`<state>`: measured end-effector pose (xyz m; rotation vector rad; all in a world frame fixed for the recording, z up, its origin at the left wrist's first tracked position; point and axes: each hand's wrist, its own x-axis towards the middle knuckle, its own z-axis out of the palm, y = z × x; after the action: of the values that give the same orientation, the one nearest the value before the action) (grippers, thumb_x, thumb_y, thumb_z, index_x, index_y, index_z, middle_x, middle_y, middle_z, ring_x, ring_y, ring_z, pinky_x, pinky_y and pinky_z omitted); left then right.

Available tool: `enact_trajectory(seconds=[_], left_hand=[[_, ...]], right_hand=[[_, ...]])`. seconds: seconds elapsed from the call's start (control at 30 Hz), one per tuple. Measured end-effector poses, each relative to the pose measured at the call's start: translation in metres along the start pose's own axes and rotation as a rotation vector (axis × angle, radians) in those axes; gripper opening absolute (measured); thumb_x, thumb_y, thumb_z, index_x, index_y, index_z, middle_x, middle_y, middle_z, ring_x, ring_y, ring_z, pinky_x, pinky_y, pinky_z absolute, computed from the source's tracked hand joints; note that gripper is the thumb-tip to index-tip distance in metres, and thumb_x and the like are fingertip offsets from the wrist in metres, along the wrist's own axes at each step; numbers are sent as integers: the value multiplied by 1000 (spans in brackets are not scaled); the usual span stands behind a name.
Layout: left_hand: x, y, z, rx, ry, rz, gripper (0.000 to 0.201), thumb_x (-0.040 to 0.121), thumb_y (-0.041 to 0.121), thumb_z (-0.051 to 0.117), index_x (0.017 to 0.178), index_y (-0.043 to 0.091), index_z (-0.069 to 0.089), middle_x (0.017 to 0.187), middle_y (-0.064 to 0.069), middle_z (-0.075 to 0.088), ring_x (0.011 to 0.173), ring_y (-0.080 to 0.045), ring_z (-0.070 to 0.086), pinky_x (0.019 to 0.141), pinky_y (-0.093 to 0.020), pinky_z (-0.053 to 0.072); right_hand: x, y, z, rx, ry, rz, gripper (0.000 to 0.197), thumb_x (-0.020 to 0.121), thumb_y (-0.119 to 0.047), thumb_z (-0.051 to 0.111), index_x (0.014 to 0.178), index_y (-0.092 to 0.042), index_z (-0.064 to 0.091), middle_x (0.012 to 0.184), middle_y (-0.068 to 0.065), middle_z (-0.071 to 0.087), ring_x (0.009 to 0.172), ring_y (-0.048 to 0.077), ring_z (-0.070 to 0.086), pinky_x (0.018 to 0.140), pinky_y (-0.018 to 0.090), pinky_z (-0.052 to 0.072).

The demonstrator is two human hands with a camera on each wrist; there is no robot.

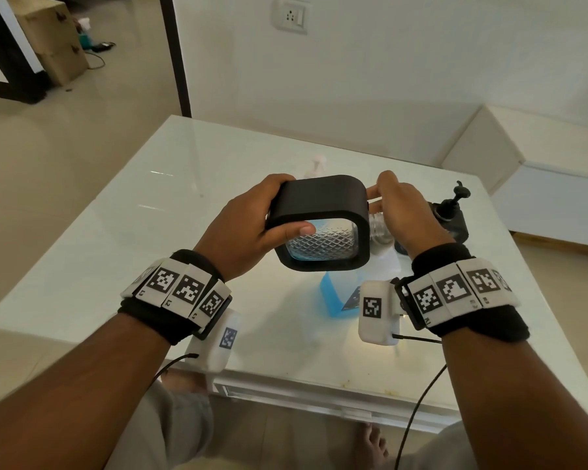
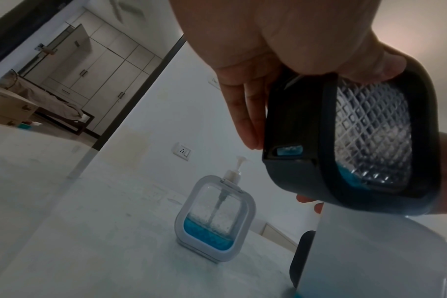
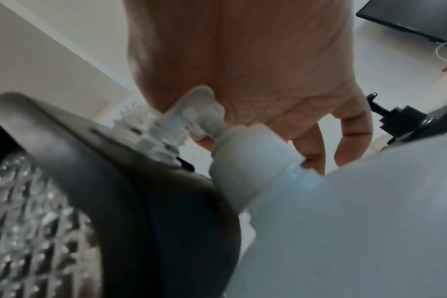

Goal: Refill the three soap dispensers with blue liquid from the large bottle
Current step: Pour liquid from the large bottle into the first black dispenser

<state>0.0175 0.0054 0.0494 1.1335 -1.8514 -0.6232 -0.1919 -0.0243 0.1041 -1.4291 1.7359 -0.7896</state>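
Gripping black dispenser [image 1: 319,212] sideways, left hand [image 1: 241,228] fingers [image 1: 280,183] wrapped round

The dispenser [image 1: 319,222] between the hands has a black frame around clear, diamond-patterned glass, with a little blue liquid at its low end. Beyond the left hand [image 1: 241,228], a white-framed dispenser [image 2: 214,218] holds blue at its bottom. Past the right hand [image 1: 404,215] stands an all-black dispenser [image 1: 452,215]. Below the hands, a whitish bottle [image 1: 340,295] shows blue on the glossy white surface [image 1: 116,232].

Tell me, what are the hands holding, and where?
The left hand grips the black-framed, clear diamond-patterned soap dispenser by its side frame, tilted above the table. The right hand meets its threaded neck; its hold cannot be told.
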Motion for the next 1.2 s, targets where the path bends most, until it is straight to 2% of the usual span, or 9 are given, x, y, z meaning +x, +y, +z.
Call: enact_trajectory(seconds=[0.1,0.2,0.3,0.47,0.63,0.73,0.9,1.03,1.2], left_hand=[[0,1,0,4,4,-2,68,76,63,54,126,17,46,103,11,59,94,-13,62,71,-24,55],[0,1,0,-3,1,-7,66,76,63,54,125,20,45,103,17,57,94,-11,62,71,-21,55],[0,0,1,-9,-1,-8,67,76,62,54,126,19,45,103,14,57,96,-12,62,71,-20,55],[0,0,0,-11,-8,1,67,77,61,54,127,17,45,104,13,57,97,-13,62,70,-18,55],[0,0,0,-23,-12,-9,63,77,61,54,125,21,44,105,13,57,98,-12,62,71,-19,56],[0,1,0,-23,-8,-11,65,78,61,54,126,18,46,106,11,58,98,-12,62,71,-21,56],[-1,1,1,-33,-10,-19,57,77,61,55,122,27,43,104,20,56,97,-8,61,70,-18,55],[-1,-1,0,-11,-17,-10,66,78,61,54,126,18,45,106,12,57,98,-13,62,71,-24,57],[-1,-2,1,-26,-11,-4,63,78,61,54,125,19,45,103,21,55,97,-10,62,68,-15,53]], right_hand=[[0,2,2,-3,5,-4,39,100,-28,26,77,-22,58,82,0,61,76,13,55,62,26,38],[-1,2,2,8,-2,2,39,100,-28,27,78,-21,58,84,1,62,76,13,55,61,26,37],[-1,1,-1,26,-13,0,40,100,-30,27,79,-20,60,87,3,63,79,14,57,63,27,39],[0,-3,-5,53,-34,17,44,101,-34,27,82,-18,63,89,7,68,87,21,61,77,32,45],[-1,-1,1,3,6,-7,40,101,-29,27,77,-20,57,81,-1,59,74,10,53,60,26,35],[0,1,2,8,18,-8,37,100,-27,28,76,-22,57,80,-1,59,73,12,54,59,26,37],[0,2,0,32,5,12,39,100,-29,28,77,-21,59,80,-1,60,74,13,54,61,26,37],[0,-3,-5,69,-27,31,44,101,-34,27,84,-17,64,86,5,67,79,16,58,64,28,38],[-2,-3,-3,47,-26,27,42,101,-32,27,80,-18,61,85,2,63,78,12,55,61,27,36]])
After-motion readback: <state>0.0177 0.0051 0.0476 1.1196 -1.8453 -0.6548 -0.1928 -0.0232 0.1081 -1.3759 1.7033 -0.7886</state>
